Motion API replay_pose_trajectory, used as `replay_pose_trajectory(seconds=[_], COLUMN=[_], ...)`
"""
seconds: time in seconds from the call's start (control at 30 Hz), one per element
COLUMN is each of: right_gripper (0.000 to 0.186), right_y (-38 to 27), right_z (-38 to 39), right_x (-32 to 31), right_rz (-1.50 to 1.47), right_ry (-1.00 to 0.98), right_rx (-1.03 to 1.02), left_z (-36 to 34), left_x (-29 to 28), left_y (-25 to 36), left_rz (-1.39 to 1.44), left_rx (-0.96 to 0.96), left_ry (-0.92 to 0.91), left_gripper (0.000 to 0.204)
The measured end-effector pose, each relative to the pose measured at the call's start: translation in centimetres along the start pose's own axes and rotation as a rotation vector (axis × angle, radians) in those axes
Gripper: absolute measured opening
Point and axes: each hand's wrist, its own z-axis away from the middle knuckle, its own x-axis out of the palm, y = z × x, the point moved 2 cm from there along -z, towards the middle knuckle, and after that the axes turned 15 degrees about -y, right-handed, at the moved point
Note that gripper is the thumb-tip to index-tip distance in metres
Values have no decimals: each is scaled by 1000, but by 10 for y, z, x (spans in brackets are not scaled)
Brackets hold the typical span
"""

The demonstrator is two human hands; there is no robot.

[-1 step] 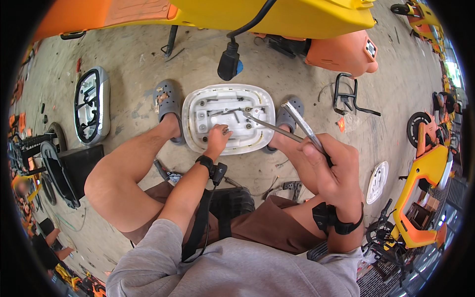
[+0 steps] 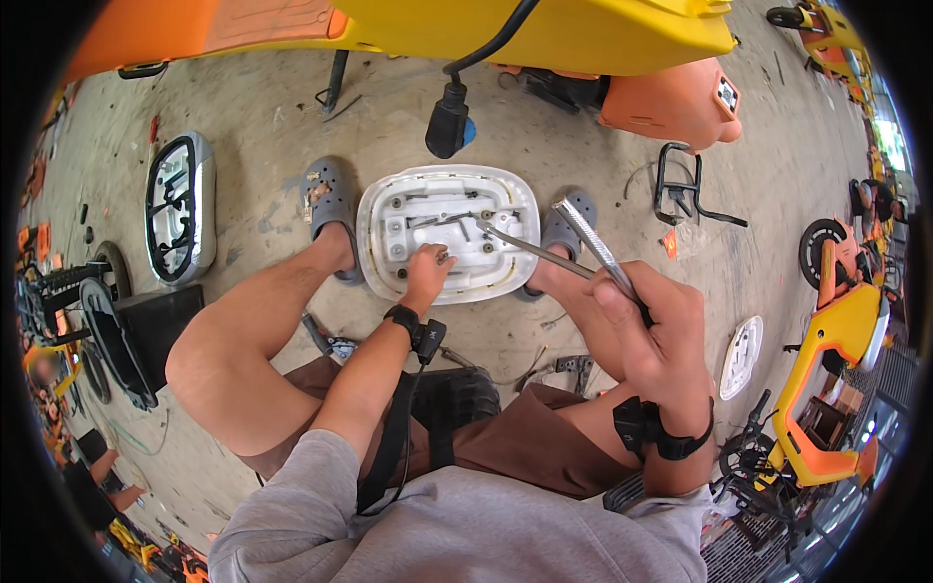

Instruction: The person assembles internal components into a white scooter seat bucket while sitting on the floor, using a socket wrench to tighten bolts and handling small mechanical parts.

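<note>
An oval white moulded shell (image 2: 374, 262), perhaps a scooter seat base, lies open side up on the floor between my feet. My left hand (image 2: 426, 275) rests in its near part, fingers pinched by a small dark metal piece (image 2: 443, 257) that is too small to name. Held up on the right, my right hand (image 2: 649, 325) is closed round a metal wrench (image 2: 585, 236) with a knurled silver bar and a long thin shaft. That shaft slants left, its tip over the shell's right half. Dark metal strips (image 2: 442, 221) lie inside the shell.
A yellow and orange scooter body (image 2: 544, 34) spans the far edge, a black mirror (image 2: 448, 126) hanging from it. Left lies a black-rimmed seat part (image 2: 202, 209). Right are a black metal bracket (image 2: 680, 185), a white panel (image 2: 742, 358) and a yellow scooter frame (image 2: 821, 379).
</note>
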Motion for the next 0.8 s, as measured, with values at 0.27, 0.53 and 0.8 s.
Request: replay_pose_trajectory(seconds=[0.27, 0.53, 0.8], right_gripper=[13, 15, 15], right_y=[5, 4, 4], right_z=[1, 1, 1], right_x=[0, 0, 0], right_rz=[37, 49, 44], right_ry=[14, 11, 9], right_rx=[-31, -33, -20], left_z=[-2, -1, -1], left_x=[2, -2, 1], left_y=[-6, -1, 0], left_rz=[0, -169, -162], left_rx=[-44, 114, 58], left_ry=[4, 12, -26], left_gripper=[22, 17, 20])
